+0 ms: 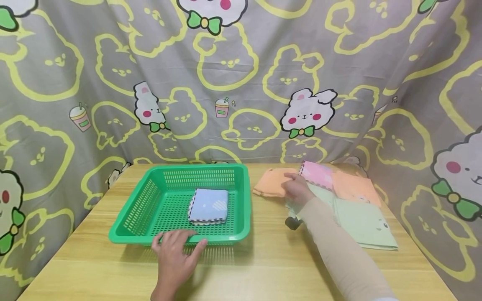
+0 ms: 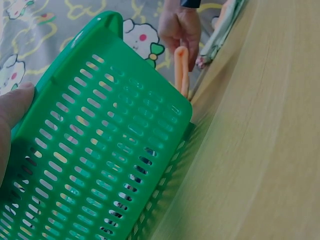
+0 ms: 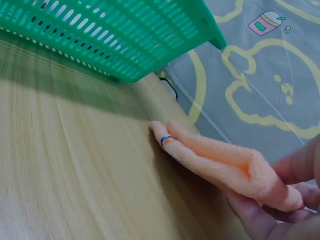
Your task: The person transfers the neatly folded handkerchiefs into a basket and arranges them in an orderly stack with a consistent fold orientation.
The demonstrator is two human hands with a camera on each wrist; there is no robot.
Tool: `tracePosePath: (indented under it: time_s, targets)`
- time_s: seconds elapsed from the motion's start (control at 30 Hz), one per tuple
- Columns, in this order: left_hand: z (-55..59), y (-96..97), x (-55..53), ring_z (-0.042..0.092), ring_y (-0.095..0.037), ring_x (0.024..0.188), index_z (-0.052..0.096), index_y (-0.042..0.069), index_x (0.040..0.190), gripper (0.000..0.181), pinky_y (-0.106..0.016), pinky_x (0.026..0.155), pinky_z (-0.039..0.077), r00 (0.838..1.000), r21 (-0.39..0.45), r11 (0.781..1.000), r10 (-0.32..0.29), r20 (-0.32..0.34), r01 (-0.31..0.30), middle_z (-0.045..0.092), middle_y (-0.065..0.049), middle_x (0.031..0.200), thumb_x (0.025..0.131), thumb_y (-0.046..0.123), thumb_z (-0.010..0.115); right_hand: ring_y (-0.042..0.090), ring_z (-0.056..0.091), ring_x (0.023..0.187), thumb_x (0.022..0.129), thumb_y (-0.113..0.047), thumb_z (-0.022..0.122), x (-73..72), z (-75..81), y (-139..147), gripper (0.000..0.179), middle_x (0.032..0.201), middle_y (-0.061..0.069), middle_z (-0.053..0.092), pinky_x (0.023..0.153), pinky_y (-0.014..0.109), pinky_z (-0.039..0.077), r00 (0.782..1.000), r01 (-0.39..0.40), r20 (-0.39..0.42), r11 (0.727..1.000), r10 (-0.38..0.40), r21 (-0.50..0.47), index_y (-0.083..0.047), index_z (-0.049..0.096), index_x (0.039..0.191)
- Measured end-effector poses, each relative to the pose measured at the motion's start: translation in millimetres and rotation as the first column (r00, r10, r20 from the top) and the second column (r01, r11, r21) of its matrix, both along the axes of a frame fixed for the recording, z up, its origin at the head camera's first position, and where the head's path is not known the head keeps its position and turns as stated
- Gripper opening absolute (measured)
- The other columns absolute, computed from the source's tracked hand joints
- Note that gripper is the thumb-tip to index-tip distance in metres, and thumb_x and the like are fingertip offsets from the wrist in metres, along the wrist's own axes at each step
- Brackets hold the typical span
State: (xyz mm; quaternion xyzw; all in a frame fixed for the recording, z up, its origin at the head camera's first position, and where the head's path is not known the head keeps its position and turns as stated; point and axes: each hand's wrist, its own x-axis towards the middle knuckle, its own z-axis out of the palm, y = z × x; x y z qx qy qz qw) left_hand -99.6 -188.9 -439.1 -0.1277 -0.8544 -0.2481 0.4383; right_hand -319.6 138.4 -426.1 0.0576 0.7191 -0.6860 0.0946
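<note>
The left hand (image 1: 176,254), toward seven o'clock in the head view, is bare, wrist included. The right hand (image 1: 299,190) is bare too, below it a smooth beige sleeve (image 1: 339,246) between four and five o'clock. A dark band (image 2: 190,3) circles that wrist, near twelve o'clock in the left wrist view.

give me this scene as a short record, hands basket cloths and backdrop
left hand: on the near rim of the green basket
right hand: holding a folded orange cloth, right of the basket
in basket: folded blue cloth
farther right: pink cloth, another orange cloth, light green cloths
surface: wooden table
backdrop: cartoon-print curtain
</note>
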Motion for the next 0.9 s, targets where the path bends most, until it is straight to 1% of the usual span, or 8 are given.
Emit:
tracePosePath:
  time_s: [0.07,0.17,0.27,0.43,0.53,0.7,0.8,0.9]
  targets:
    - [0.3,0.3,0.2,0.053,-0.027,0.083,0.068,0.008,0.084,0.056,-0.067,0.088,0.018,1.000,0.001,1.000,-0.002,0.003,0.002,0.068,-0.007,0.083,0.090,0.061,0.054,0.007,0.044,0.052,0.083,0.012,0.052,0.0,1.1,-1.1,0.066,0.129,0.026,0.045,0.048,0.017,0.041,1.000,0.014,-0.004,1.000,-0.014,-0.008,0.001,0.035,0.146]
    - [0.4,0.4,0.5,0.053,-0.027,0.083,0.068,0.008,0.084,0.056,-0.066,0.089,0.018,1.000,0.001,1.000,-0.003,0.004,0.003,0.068,-0.008,0.083,0.091,0.062,0.053,0.009,0.050,0.059,0.083,0.013,0.050,0.0,3.5,-3.2,0.067,0.136,0.026,0.042,0.052,0.018,0.045,0.999,0.033,-0.008,0.999,-0.033,-0.037,0.002,0.034,0.146]
    - [0.1,0.0,0.6,0.053,-0.028,0.083,0.068,0.008,0.084,0.057,-0.065,0.089,0.018,1.000,-0.002,1.000,0.000,0.003,0.000,0.068,-0.008,0.083,0.091,0.062,0.052,0.011,0.052,0.063,0.082,0.013,0.050,-0.2,6.1,-4.8,0.067,0.136,0.027,0.042,0.054,0.019,0.047,0.999,0.040,-0.013,0.998,-0.040,-0.048,0.002,0.034,0.146]
    - [-0.7,-0.6,0.7,0.054,-0.028,0.083,0.068,0.008,0.084,0.056,-0.065,0.089,0.018,1.000,-0.004,1.000,0.000,0.007,0.000,0.068,-0.007,0.083,0.091,0.062,0.053,0.013,0.055,0.067,0.083,0.011,0.051,-0.3,9.9,-5.5,0.065,0.131,0.025,0.045,0.056,0.022,0.049,0.999,0.041,-0.022,0.999,-0.042,-0.019,0.001,0.036,0.146]
    - [-0.7,-0.9,0.8,0.054,-0.028,0.083,0.068,0.008,0.084,0.055,-0.066,0.089,0.018,1.000,-0.003,1.000,0.000,0.011,0.000,0.069,-0.008,0.084,0.090,0.061,0.055,0.015,0.055,0.071,0.083,0.010,0.051,0.3,13.2,-6.3,0.065,0.130,0.024,0.045,0.058,0.022,0.050,0.999,0.048,-0.018,0.998,-0.049,-0.028,0.000,0.037,0.146]
    - [-0.7,-1.5,0.5,0.054,-0.028,0.083,0.068,0.008,0.084,0.053,-0.066,0.089,0.018,1.000,-0.005,1.000,0.002,0.006,-0.002,0.069,-0.008,0.084,0.089,0.060,0.057,0.018,0.055,0.076,0.081,0.009,0.053,1.6,19.9,-7.9,0.065,0.131,0.024,0.045,0.059,0.023,0.050,0.997,0.065,-0.052,0.998,-0.064,0.006,0.000,0.039,0.144]
    - [-0.8,-1.3,-0.2,0.054,-0.027,0.082,0.069,0.009,0.084,0.052,-0.064,0.089,0.018,1.000,-0.004,1.000,-0.001,-0.002,0.001,0.069,-0.007,0.084,0.089,0.059,0.057,0.019,0.055,0.080,0.081,0.007,0.055,1.1,22.6,-7.8,0.064,0.133,0.022,0.046,0.062,0.024,0.050,0.995,0.076,-0.061,0.997,-0.074,0.027,-0.002,0.041,0.143]
    - [-1.0,-0.8,-1.2,0.054,-0.027,0.082,0.069,0.010,0.085,0.052,-0.063,0.090,0.018,1.000,-0.004,1.000,-0.004,-0.010,0.004,0.069,-0.006,0.084,0.090,0.061,0.056,0.018,0.055,0.080,0.082,0.004,0.056,0.8,25.6,-7.4,0.063,0.133,0.021,0.047,0.067,0.028,0.052,0.995,0.082,-0.064,0.996,-0.079,0.041,-0.004,0.043,0.143]
